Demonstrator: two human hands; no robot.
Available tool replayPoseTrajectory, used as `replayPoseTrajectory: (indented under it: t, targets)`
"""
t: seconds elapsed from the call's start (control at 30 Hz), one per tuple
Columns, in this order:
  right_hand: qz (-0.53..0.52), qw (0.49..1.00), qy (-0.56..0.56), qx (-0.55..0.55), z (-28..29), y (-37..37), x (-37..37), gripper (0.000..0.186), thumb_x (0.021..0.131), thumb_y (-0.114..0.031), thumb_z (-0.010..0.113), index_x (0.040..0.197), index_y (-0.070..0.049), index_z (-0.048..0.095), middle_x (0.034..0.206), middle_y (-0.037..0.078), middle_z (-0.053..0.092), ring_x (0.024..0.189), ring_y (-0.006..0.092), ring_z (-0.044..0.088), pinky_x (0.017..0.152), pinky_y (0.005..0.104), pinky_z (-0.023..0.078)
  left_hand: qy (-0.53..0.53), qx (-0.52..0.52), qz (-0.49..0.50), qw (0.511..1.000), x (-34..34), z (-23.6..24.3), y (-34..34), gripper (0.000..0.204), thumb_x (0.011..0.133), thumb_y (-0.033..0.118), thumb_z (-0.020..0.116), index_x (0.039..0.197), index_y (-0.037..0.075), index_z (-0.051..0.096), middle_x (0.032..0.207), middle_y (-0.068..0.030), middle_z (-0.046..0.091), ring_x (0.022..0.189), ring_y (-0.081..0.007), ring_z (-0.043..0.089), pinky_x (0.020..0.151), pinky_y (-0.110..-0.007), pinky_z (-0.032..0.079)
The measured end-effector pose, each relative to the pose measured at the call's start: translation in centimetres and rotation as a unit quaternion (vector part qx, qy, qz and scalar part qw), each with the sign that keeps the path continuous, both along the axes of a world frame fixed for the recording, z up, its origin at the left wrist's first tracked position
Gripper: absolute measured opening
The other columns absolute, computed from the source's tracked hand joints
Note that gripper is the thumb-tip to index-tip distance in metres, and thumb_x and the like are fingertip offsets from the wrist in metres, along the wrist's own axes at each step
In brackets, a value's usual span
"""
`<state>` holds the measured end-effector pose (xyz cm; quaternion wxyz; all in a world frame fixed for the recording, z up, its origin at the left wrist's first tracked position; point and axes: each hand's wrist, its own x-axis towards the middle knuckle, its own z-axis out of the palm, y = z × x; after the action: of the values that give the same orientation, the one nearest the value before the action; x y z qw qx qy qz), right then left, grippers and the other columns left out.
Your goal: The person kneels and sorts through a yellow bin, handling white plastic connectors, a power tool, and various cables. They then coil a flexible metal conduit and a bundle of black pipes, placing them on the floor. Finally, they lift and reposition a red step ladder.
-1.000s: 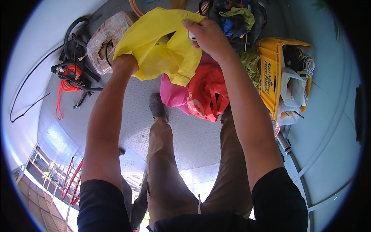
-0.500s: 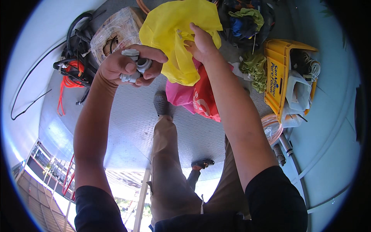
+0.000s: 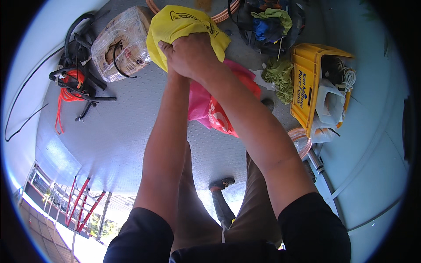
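Against right fingers [image 3: 165, 48], yellow bag [image 3: 186, 22].

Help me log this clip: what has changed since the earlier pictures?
The left hand, which held grey fittings, has moved right to the yellow bag; hand and fittings are now hidden. The right hand has shifted left, over the bag and left wrist. The crate and box stayed.

Yellow crate [image 3: 302, 90]: two lines of dark blue lettering and a small mark, running sideways along its wall, clear from where I stand | Yellow bag [image 3: 186, 24]: dark outlined emblem with more dark print, skewed by creases | Red bag [image 3: 222, 117]: big white letters, broken by folds
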<state>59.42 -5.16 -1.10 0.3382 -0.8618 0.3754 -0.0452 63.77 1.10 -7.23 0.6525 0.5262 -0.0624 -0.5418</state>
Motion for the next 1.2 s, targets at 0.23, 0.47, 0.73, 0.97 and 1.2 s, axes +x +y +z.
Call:
replayPoseTrajectory:
  t: [0.23, 0.47, 0.73, 0.97, 1.2]
  targets:
    - [-0.12, 0.978, -0.158, -0.064, 0.4, 4.9, -3.0, 0.045, 0.091, -0.038, 0.069, 0.128, -0.012, 0.063, 0.128, 0.016, 0.06, 0.121, 0.0419, 0.051, 0.098, 0.0607, 0.035, -0.665, 0.148, -0.413, 0.605, 8.5, -2.1, -4.0, 0.052, 0.096, 0.041, 0.063, 0.139, 0.012, 0.056, 0.13, -0.017, 0.064, 0.123, -0.0339, 0.057, 0.1, -0.043, 0.048]
    - [0.117, 0.933, 0.339, -0.038, -5.4, -2.7, -12.4, 0.076, 0.086, -0.067, 0.063, 0.149, -0.026, 0.05, 0.156, 0.015, 0.04, 0.151, 0.0436, 0.017, 0.115, 0.0745, 0.01, -0.583, 0.354, -0.715, 0.157, 13.8, 5.8, 3.9, 0.08, 0.08, 0.073, 0.064, 0.13, 0.01, 0.067, 0.127, -0.0151, 0.067, 0.13, -0.0343, 0.055, 0.12, -0.05, 0.026]
    - [0.145, 0.976, 0.15, -0.061, -3.5, -2.8, -19.9, 0.024, 0.08, -0.024, 0.074, 0.101, -0.013, 0.074, 0.115, 0.008, 0.064, 0.125, 0.0301, 0.05, 0.109, 0.0571, 0.037, -0.575, 0.186, -0.511, 0.611, 15.3, 12.5, 6.0, 0.014, 0.084, 0.015, 0.075, 0.097, 0.008, 0.073, 0.101, -0.0124, 0.068, 0.092, -0.0273, 0.067, 0.095, -0.042, 0.047]
    - [-0.008, 0.916, -0.328, 0.231, 8.3, 4.5, -11.9, 0.018, 0.077, -0.011, 0.074, 0.086, -0.004, 0.061, 0.101, 0.01, 0.062, 0.105, 0.0319, 0.059, 0.094, 0.0409, 0.049, -0.234, -0.073, -0.078, 0.966, 1.6, 12.1, 6.3, 0.022, 0.101, 0.024, 0.063, 0.111, 0.004, 0.065, 0.149, -0.0163, 0.047, 0.14, -0.0262, 0.043, 0.114, -0.042, 0.036]
    - [-0.173, 0.799, -0.407, 0.407, 10.8, 4.6, -13.1, 0.024, 0.083, -0.007, 0.074, 0.104, -0.002, 0.065, 0.107, 0.01, 0.061, 0.103, 0.0252, 0.064, 0.093, 0.036, 0.051, 0.065, 0.064, 0.067, 0.994, -6.3, 8.5, 8.2, 0.029, 0.105, 0.032, 0.05, 0.107, 0.004, 0.056, 0.088, -0.0001, 0.055, 0.08, -0.0107, 0.052, 0.073, -0.026, 0.043]
